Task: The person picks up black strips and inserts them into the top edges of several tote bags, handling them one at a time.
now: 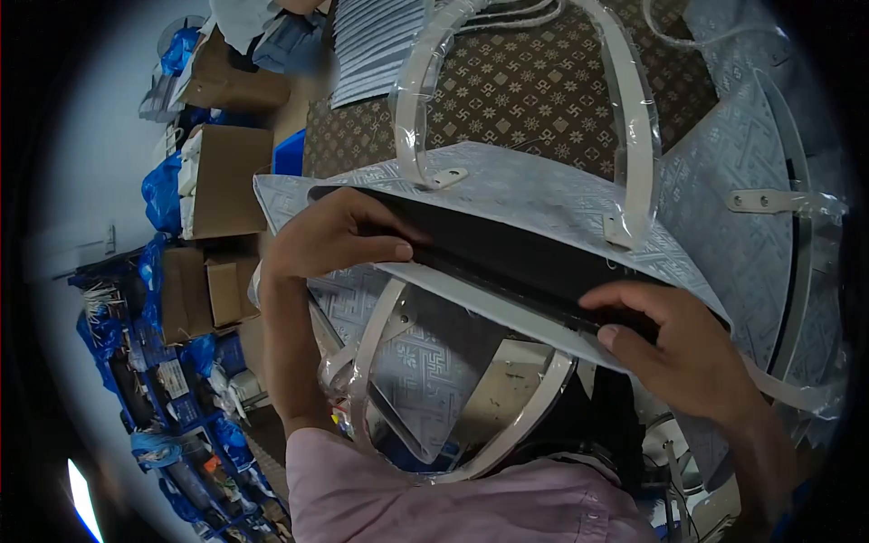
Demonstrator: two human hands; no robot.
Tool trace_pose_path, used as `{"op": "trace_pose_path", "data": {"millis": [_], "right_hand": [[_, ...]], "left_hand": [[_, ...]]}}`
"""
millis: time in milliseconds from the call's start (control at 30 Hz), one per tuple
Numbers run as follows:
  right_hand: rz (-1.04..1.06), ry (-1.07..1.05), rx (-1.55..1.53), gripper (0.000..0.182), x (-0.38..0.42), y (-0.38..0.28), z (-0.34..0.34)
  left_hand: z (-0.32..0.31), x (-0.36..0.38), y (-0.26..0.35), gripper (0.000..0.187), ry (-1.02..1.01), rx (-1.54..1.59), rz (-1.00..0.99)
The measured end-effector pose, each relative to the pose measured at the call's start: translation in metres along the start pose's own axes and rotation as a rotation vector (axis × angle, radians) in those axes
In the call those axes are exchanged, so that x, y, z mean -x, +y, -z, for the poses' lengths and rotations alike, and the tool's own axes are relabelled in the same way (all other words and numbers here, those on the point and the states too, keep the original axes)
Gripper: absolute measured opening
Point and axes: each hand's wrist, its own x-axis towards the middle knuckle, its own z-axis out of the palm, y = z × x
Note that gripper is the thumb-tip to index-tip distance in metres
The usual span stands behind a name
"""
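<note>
A pale grey patterned handbag (534,185) lies before me with its dark opening toward me. Its cream handles, wrapped in clear plastic, stick out on both sides: the far handle (638,136) over the table and the near handle (534,398) toward my lap. My left hand (330,237) pinches the near rim at its left end, thumb outside and fingers in the opening. Toward the right end, my right hand (688,348) holds the same rim, thumb on the outer side and fingers inside. The bag's inner bottom is too dark to make out.
Brown patterned cloth (534,100) covers the table beyond the bag. More grey bag pieces (733,244) with wrapped handles lie at the right. A stack of pale strips (376,45) sits at the back. Cardboard boxes (233,181) and blue shelving (181,407) stand at the left.
</note>
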Motion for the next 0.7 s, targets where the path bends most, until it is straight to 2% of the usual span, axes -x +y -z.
{"op": "trace_pose_path", "data": {"millis": [100, 300, 467, 500, 567, 633, 700], "right_hand": [[-0.016, -0.007, 0.052, 0.028, 0.0, 0.001, 0.001], [-0.182, -0.092, 0.057, 0.027, -0.003, -0.002, 0.002], [-0.1, 0.003, 0.114, 0.024, -0.002, 0.005, -0.005], [-0.149, 0.01, 0.113, 0.024, -0.001, 0.006, -0.007], [-0.01, 0.004, 0.066, 0.023, -0.001, 0.009, -0.002], [-0.022, 0.009, 0.07, 0.023, 0.0, 0.012, -0.003], [0.002, 0.001, 0.063, 0.023, -0.001, 0.014, -0.005]], "left_hand": [[-0.002, 0.0, 0.001, 0.021, -0.003, -0.068, -0.023], [-0.004, 0.001, 0.003, 0.021, 0.019, 0.037, 0.076], [-0.001, 0.002, -0.002, 0.022, 0.008, -0.011, 0.022], [-0.003, 0.001, -0.005, 0.022, 0.0, 0.011, 0.016], [-0.003, -0.002, -0.009, 0.019, -0.026, 0.02, -0.077], [-0.002, 0.002, -0.004, 0.016, -0.014, -0.001, 0.027], [-0.001, 0.002, -0.004, 0.016, -0.022, -0.051, 0.043]]}}
